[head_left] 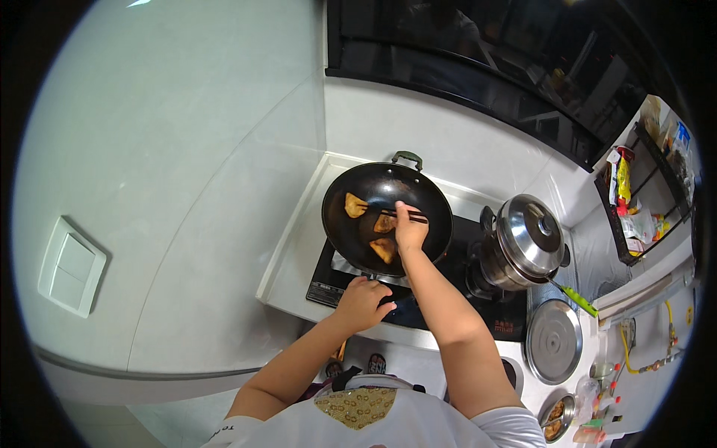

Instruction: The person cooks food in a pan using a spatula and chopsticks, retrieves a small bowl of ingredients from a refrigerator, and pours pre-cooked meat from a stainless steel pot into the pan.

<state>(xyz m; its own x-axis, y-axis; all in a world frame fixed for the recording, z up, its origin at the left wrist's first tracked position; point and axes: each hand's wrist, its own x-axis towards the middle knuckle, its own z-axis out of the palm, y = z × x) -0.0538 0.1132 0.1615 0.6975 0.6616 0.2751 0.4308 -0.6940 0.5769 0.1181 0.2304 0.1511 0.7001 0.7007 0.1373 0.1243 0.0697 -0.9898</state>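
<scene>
A black wok [351, 243] sits on the stove, with several golden-brown, roughly triangular fried pieces inside. My right hand [411, 230] is closed on a pair of dark chopsticks [420, 217] over the wok. Their tips point left and reach the leftmost fried piece [354, 204]. Close to my fingers lies a browner piece [385, 223], partly under the chopsticks, and below it another fried piece [384, 250]. My left hand [361, 304] is curled at the wok's near side, around its handle [341, 351]. Most of that handle is hidden by the hand and forearm.
Right of the wok stands a steel pot with a domed lid [529, 231] on the black cooktop [448, 299]. A green-handled utensil [575, 299], a round metal lid [554, 342] and a bowl of food [559, 418] lie further right. A wall [224, 187] bounds the left.
</scene>
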